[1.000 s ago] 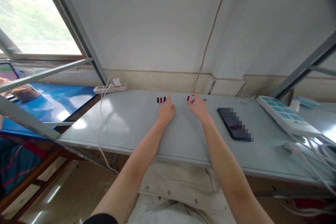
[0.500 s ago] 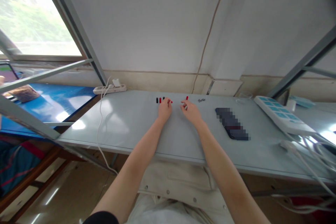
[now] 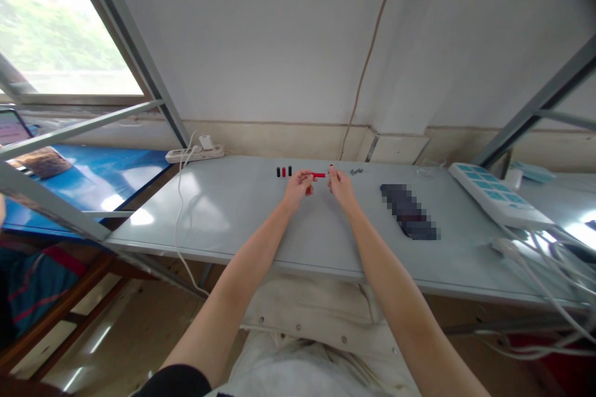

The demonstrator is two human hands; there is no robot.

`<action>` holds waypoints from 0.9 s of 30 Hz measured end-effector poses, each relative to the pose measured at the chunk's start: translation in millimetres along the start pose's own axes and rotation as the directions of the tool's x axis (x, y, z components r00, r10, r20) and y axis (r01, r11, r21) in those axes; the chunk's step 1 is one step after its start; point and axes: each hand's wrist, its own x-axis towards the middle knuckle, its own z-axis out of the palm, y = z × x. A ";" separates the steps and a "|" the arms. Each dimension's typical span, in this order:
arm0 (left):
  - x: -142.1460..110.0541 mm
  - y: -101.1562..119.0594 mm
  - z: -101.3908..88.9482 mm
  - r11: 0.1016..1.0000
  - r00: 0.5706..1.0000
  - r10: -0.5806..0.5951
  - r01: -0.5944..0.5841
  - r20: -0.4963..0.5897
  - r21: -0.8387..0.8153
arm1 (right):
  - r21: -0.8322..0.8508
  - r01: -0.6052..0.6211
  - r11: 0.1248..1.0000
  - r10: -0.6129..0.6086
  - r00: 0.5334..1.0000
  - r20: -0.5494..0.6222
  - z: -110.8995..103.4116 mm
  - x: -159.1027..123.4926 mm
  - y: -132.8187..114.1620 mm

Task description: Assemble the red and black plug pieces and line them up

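My left hand (image 3: pixel 298 188) pinches a small red cylinder (image 3: pixel 318 175) that lies sideways, pointing toward my right hand. My right hand (image 3: pixel 339 186) has its thumb and fingertips pressed together just right of the cylinder's end; whatever it grips is too small to make out. Behind its fingertips, the top of another red cylinder (image 3: pixel 331 166) peeks out. To the left of my left hand, a black cylinder (image 3: pixel 278 172), a red one (image 3: pixel 284 172) and a second black one (image 3: pixel 290 170) stand in a short row. Several small metal pieces (image 3: pixel 356 171) lie right of my right hand.
A dark, partly pixelated phone (image 3: pixel 410 211) lies on the grey table (image 3: pixel 321 242). At the right is a large white power strip (image 3: pixel 500 195) with cables. A smaller power strip (image 3: pixel 195 154) sits back left, its white cord (image 3: pixel 177 223) hanging over the front edge.
My left hand has picked up a red cylinder and turned it toward the right. My right hand has moved off the standing red cylinder and the metal pieces, and its fingers have closed opposite the left.
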 end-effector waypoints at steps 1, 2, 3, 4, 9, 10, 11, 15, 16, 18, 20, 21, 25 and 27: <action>0.0 -0.3 0.0 1.000 1.000 0.006 -0.006 -0.001 -0.008 | 0.023 -0.013 1.000 0.013 1.000 0.009 0.4 -0.4 -0.1; 0.1 -0.6 0.0 1.000 1.000 0.011 -0.012 -0.003 -0.014 | 0.043 -0.027 0.999 0.026 0.999 0.025 0.7 -0.9 -0.8; 0.2 -0.8 0.0 1.000 1.000 0.015 -0.015 -0.005 -0.018 | 0.063 -0.039 0.997 0.036 0.998 0.046 0.8 -1.4 -1.9; 0.2 -0.9 -0.1 1.000 1.000 0.017 -0.017 -0.006 -0.019 | 0.084 -0.048 0.995 0.043 0.997 0.066 0.7 -1.9 -3.2; -1.3 1.7 -0.8 0.999 0.999 -0.043 0.043 0.023 -0.028 | 0.160 -0.064 0.985 0.043 0.990 0.133 1.4 -3.9 -9.9; -1.7 2.2 -0.8 0.998 0.997 -0.063 0.064 0.032 -0.029 | 0.165 -0.069 0.984 0.045 0.988 0.144 1.8 -4.2 -10.8; -2.1 2.6 -0.8 0.996 0.996 -0.082 0.083 0.036 -0.031 | 0.169 -0.071 0.983 0.045 0.987 0.157 2.3 -4.4 -11.5; -2.9 2.5 -0.3 0.992 0.995 -0.103 0.102 -0.013 -0.075 | 0.186 -0.037 0.982 0.000 0.981 0.192 4.3 -4.3 -12.7; -2.9 2.0 -0.2 0.991 0.995 -0.099 0.097 -0.027 -0.091 | 0.189 -0.024 0.982 -0.013 0.981 0.195 4.8 -3.9 -12.3; -2.3 0.5 -0.5 0.990 0.994 -0.094 0.088 -0.051 -0.113 | 0.193 -0.007 0.981 -0.031 0.981 0.194 5.8 -2.9 -10.8; -1.2 -1.4 -1.4 0.990 0.992 -0.094 0.084 -0.086 -0.116 | 0.192 0.002 0.981 -0.039 0.981 0.190 6.8 -1.9 -8.2; -0.6 -2.2 -1.9 0.990 0.990 -0.095 0.083 -0.106 -0.112 | 0.189 0.006 0.982 -0.042 0.981 0.189 7.2 -1.5 -6.8; 0.9 -3.0 -3.0 0.993 0.984 -0.091 0.077 -0.155 -0.095 | 0.162 0.030 0.986 -0.059 0.983 0.173 6.8 -1.2 -3.0; 0.7 -1.8 -2.7 0.993 0.983 -0.089 0.075 -0.160 -0.094 | 0.132 0.066 0.989 -0.089 0.980 0.176 5.6 -2.0 -3.3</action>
